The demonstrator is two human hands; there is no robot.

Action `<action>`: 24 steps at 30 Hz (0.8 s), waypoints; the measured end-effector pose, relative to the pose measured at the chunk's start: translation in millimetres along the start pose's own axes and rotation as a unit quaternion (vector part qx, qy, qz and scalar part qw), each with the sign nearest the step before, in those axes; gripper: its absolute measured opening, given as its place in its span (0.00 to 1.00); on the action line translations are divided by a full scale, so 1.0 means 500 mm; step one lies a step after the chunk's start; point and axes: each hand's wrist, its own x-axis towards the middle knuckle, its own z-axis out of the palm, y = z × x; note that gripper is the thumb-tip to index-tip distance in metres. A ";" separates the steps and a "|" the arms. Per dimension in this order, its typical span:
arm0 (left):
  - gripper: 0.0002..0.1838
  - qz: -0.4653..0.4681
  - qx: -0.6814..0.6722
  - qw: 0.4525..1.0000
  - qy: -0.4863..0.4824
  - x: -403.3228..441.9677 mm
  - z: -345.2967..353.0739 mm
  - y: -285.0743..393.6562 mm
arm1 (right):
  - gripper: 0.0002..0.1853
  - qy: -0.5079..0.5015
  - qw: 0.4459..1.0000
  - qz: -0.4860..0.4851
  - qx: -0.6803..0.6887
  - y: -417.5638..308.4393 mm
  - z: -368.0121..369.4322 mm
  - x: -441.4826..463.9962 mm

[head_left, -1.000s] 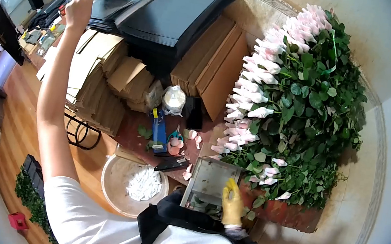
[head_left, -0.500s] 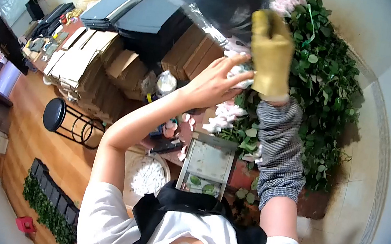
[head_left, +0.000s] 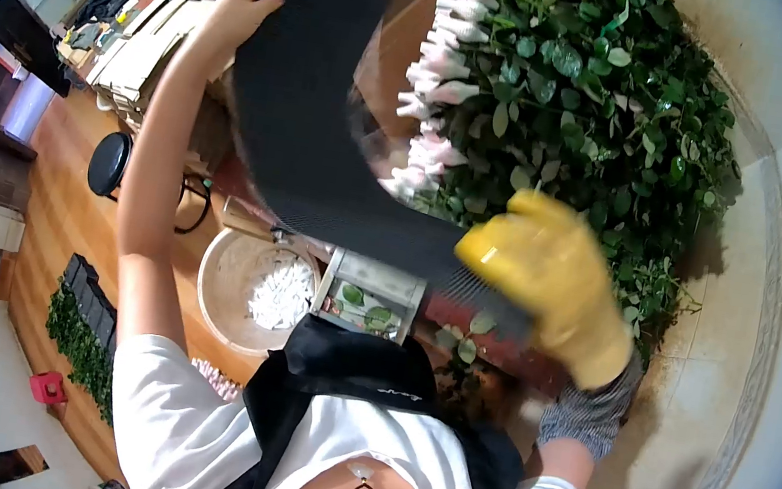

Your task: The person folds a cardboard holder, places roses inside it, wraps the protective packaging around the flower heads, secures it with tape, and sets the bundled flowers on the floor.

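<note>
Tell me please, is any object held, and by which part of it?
A bent black sheet is held: the left hand grips its edge near the upper end, the gloved right hand the opposite end.

Small white lettering [head_left: 399,394] on the black apron [head_left: 350,352] is too blurred to read.

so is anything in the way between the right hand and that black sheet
Nothing visible: the gloved right hand meets one end of the black sheet directly, though blur hides its exact grip. The left hand holds the other end. The pale flowers lie beyond, not between.
</note>
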 end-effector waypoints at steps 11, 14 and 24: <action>0.30 0.251 0.015 0.925 -0.284 -0.224 0.147 0.082 | 0.15 -0.059 0.894 0.202 0.396 0.148 0.013 0.064; 0.31 0.101 -0.049 0.944 -0.311 -0.264 0.135 -0.067 | 0.20 -0.164 0.961 0.150 0.164 0.124 0.070 0.051; 0.19 0.068 -0.016 0.907 -0.415 -0.451 0.439 -0.648 | 0.15 -0.199 0.970 0.142 0.003 0.043 0.531 0.108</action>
